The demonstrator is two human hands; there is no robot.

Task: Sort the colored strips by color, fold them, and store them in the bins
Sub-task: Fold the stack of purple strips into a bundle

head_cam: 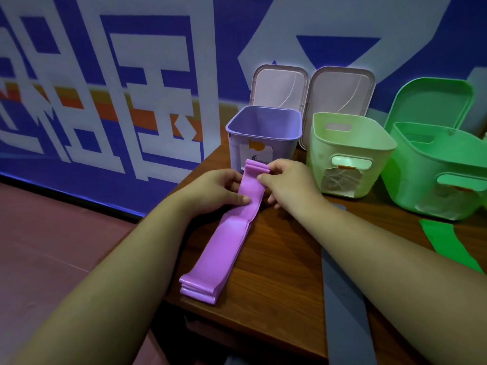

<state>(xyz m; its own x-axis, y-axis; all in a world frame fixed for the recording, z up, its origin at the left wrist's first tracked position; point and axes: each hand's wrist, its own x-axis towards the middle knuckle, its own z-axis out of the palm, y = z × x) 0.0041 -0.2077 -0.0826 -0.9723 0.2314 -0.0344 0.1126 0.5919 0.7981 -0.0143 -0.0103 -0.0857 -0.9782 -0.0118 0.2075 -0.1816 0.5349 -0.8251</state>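
A stack of pink-purple strips (224,246) lies lengthwise on the brown wooden table (276,280), its near end at the table's front left edge. My left hand (218,191) pinches the stack's left side near its far end. From the other side my right hand (287,183) pinches that far end, which is lifted a little. Right behind the hands stands the open purple bin (263,127). To its right are a pale green bin (350,143) and a brighter green bin (442,169).
A grey strip (342,299) runs down the table under my right forearm. A green strip (448,243) lies at the right, before the bright green bin. Two pale lids (279,85) and a green lid (432,101) lean on the blue patterned wall.
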